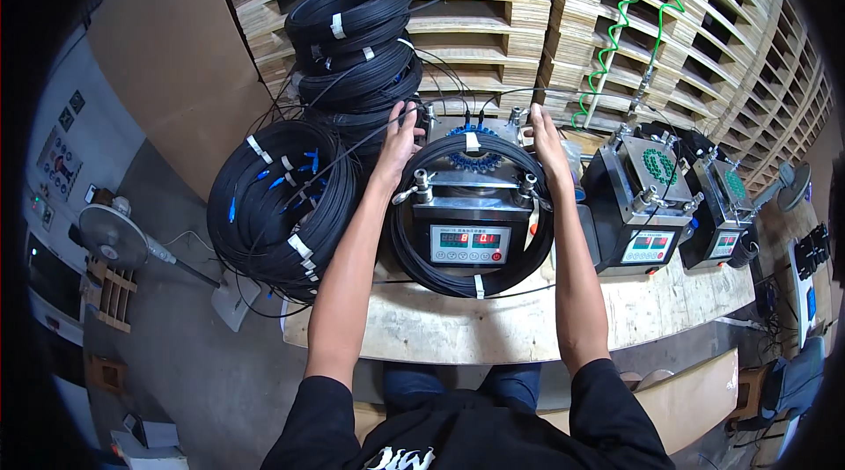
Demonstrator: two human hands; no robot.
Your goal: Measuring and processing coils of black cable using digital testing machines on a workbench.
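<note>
A coil of black cable (400,246), bound with white tape, stands in front of a black-and-steel benchtop machine (447,213). The machine's lit display shows through the ring. Its top carries a round fixture of blue connectors (475,163), partly covered by the coil's upper edge. My left hand (400,143) is raised at the coil's upper left, fingers stretched and slightly apart. At the upper right, my right hand (547,146) has its fingers extended upward; its thumb is hidden. Both hands are beside the coil, palms inward; I cannot tell how firmly they touch it.
Stacked cable coils (352,52) stand left of the machine, with a large coil with blue connectors (238,172) nearer me. Two similar machines with green-connector fixtures (658,166) stand right on the wooden table (422,329). Pallets (480,49) rise behind; a fan (113,237) stands left.
</note>
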